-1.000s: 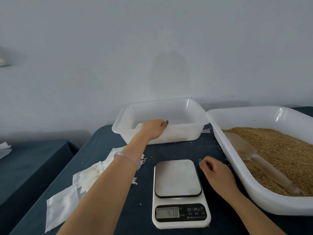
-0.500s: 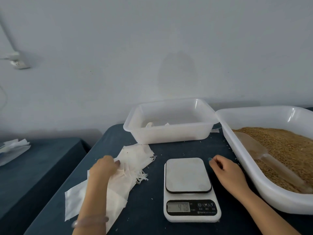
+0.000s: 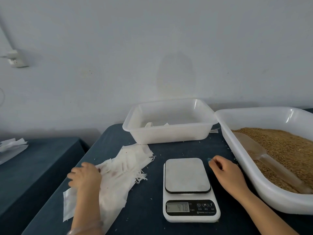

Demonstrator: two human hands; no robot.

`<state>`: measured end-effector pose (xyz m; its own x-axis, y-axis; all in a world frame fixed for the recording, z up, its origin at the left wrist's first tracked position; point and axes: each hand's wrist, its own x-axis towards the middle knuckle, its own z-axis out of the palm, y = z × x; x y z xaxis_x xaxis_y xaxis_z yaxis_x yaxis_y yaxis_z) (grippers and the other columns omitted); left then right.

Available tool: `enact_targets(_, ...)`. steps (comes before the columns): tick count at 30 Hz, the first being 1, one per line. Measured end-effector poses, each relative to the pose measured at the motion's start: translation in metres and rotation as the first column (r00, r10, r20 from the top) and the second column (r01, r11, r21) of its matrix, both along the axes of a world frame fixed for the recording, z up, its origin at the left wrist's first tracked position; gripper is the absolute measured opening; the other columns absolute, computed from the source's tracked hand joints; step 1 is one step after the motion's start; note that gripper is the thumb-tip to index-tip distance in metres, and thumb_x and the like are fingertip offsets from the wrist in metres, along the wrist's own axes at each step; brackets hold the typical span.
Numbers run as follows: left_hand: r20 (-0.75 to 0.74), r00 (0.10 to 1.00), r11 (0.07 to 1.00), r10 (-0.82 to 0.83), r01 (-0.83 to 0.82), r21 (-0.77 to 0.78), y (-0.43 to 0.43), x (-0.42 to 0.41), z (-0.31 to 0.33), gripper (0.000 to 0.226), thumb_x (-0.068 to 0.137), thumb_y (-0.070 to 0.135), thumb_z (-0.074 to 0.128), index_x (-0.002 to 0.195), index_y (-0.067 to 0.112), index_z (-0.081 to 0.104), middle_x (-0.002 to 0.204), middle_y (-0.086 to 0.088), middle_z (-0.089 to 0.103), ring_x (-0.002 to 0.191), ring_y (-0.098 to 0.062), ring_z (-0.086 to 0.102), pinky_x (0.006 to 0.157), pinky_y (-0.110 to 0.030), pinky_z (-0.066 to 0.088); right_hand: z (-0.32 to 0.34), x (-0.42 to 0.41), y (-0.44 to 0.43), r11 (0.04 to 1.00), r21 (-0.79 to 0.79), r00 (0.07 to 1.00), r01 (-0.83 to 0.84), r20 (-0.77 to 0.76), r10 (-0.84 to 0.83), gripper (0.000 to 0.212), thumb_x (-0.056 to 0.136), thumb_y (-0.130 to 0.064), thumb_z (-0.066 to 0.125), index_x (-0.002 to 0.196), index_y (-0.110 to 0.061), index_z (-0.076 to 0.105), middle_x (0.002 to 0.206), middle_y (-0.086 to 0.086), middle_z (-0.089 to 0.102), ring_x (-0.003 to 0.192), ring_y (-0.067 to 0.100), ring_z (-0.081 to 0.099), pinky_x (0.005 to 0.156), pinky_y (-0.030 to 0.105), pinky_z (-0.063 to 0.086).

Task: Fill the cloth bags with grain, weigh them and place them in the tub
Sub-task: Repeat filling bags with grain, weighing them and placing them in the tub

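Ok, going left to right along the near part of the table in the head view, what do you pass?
left hand → cloth bags → scale → right hand → grain tub

Scale (image 3: 188, 177) is set mid-table (image 3: 149, 209), toward the near edge. Cloth bags (image 3: 125, 167) are piled left of it, by the left edge. Tub (image 3: 169, 134) is placed behind, at the far edge. Tray (image 3: 271, 197) with grain (image 3: 291, 150) is set at the right edge; scoop (image 3: 254, 146) is laid in it.
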<state>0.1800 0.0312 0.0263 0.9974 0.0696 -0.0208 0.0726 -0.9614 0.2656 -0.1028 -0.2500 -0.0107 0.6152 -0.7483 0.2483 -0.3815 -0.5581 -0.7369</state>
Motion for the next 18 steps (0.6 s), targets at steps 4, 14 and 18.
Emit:
enact_targets(4, 0.025, 0.999, 0.999, -0.025, 0.026, -0.037, 0.001, 0.003, -0.004, 0.039, 0.094, 0.013, 0.060, 0.124, -0.004, 0.042, 0.129, -0.027, 0.050, 0.119, -0.042, 0.048, 0.095, -0.048, 0.043, 0.001, -0.001, 0.000, 1.000, -0.001, 1.000, 0.002, -0.005, -0.002, 0.032, 0.097, -0.034, 0.054, 0.068, -0.021, 0.052, 0.053, -0.001, 0.049, 0.048, 0.009, 0.046, 0.050, 0.028, 0.034)
enact_targets(14, 0.277, 0.958, 0.844, 0.073, 0.089, -0.529, 0.000, 0.013, -0.002, 0.019, 0.095, 0.017, 0.046, 0.102, 0.002, 0.055, 0.092, -0.021, 0.060, 0.080, -0.041, 0.058, 0.069, -0.046, 0.048, 0.001, -0.001, 0.000, 1.000, -0.006, 1.000, -0.001, -0.008, 0.001, 0.032, 0.097, -0.035, 0.054, 0.069, -0.021, 0.054, 0.055, 0.001, 0.052, 0.049, 0.011, 0.048, 0.051, 0.029, 0.034)
enact_targets(18, 0.170, 0.984, 0.698, 0.047, 0.090, -0.711, 0.002, 0.017, -0.001, 0.018, 0.097, 0.014, 0.047, 0.109, 0.006, 0.059, 0.100, -0.015, 0.066, 0.061, -0.022, 0.065, 0.059, -0.034, 0.049, 0.001, 0.000, 0.001, 1.000, -0.005, 1.000, -0.002, -0.005, 0.002, 0.032, 0.097, -0.037, 0.053, 0.070, -0.019, 0.055, 0.057, 0.003, 0.054, 0.050, 0.013, 0.049, 0.052, 0.030, 0.035)
